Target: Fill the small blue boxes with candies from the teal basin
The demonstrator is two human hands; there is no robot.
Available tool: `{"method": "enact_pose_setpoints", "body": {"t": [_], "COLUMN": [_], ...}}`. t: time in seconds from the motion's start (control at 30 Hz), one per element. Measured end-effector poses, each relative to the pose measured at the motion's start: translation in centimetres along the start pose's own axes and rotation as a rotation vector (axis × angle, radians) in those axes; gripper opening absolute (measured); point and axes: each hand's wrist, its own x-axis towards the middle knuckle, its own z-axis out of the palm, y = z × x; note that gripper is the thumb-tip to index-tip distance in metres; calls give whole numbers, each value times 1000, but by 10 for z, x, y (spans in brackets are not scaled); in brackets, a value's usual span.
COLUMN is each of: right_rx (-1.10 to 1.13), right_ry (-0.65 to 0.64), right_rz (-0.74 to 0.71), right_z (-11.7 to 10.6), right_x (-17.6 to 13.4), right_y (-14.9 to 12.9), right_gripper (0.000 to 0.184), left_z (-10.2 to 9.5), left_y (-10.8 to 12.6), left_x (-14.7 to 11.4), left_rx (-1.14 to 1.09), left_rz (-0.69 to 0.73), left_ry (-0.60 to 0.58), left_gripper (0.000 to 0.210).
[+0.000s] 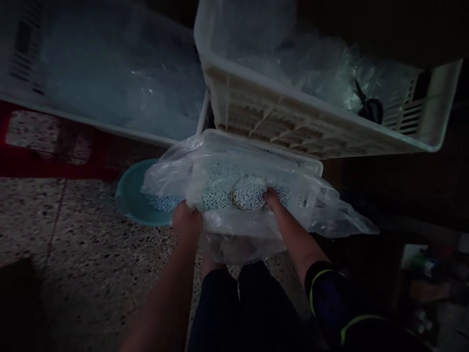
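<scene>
- Left hand [187, 220] fisted around an edge of the clear plastic bag [238, 221]
- Right hand [271, 198], fingers curled, pinching a yellow-rimmed round container [233, 196] among pale pellets [218, 200]

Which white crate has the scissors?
The upper-right crate: dark scissors lie near its right end. None show in the upper-left crate or the lower crate at the right hand.

I count two hands of mine, left hand [186, 221] and right hand [271, 198]; at least one clear plastic bag [252, 224] at my fingers; one yellow-rimmed round dish [233, 196] beside my right fingers; pellets [217, 199] between both, uncountable; one basin [131, 188] left of my left fingers; three white crates [322, 108], one under my fingers, two beyond; one scissors [371, 108] beyond my right fingers.
</scene>
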Motion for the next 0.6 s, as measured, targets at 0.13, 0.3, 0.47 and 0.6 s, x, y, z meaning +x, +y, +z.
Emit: {"method": "enact_pose_setpoints", "body": {"t": [0.13, 0.3, 0.47, 0.6], "right_rx": [187, 453, 595, 626], "right_ry": [63, 195, 250, 243], "right_rz": [37, 31, 0, -69], "right_z": [-19, -45, -62, -68], "right_x": [-30, -89, -154, -200], "right_y": [-5, -6, -28, -71], "right_gripper": [23, 56, 68, 67], "left_z": [0, 6, 11, 3], "left_y": [1, -6, -7, -12], "left_x": [-5, -8, -9, -13], "left_rx": [-48, -130, -370, -672], "left_rz": [11, -1, 5, 25], "left_ry": [-9, 26, 73, 162], "left_gripper": [29, 30, 29, 53]}}
